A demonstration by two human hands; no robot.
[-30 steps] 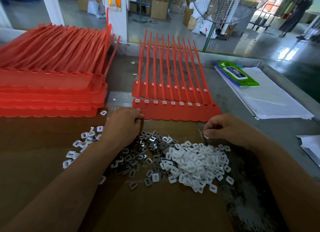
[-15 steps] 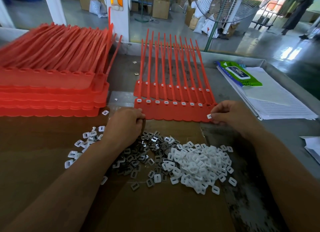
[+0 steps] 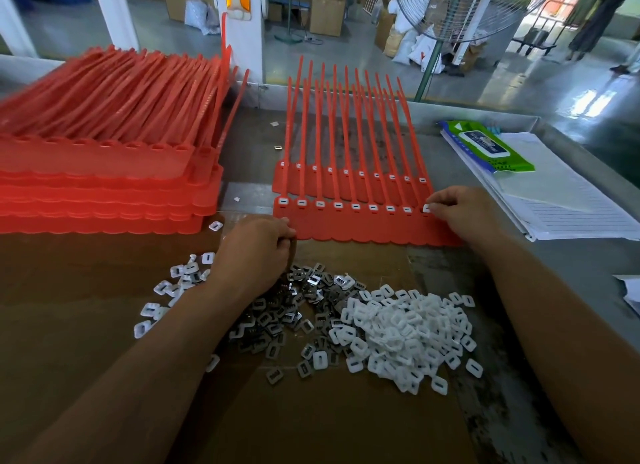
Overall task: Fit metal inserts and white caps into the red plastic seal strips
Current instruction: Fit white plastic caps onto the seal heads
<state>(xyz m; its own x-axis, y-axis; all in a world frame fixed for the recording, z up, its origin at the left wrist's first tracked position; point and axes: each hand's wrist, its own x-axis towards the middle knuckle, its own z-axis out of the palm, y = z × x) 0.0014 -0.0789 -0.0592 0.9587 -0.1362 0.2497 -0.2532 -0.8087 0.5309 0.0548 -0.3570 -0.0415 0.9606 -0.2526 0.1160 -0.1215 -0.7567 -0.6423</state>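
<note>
right hand [image 3: 457, 211] pinches a white cap [image 3: 426, 208] on the red strip [image 3: 363, 226]. left hand [image 3: 254, 252] curled, fingertips hidden; grasp cannot be told.

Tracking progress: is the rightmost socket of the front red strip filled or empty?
Being filled: the right hand pinches a white cap at it; fully seated or not, cannot tell.

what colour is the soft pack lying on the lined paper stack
Bright green soft pack, with a dark blue and white label; clearest in the head view.
</note>
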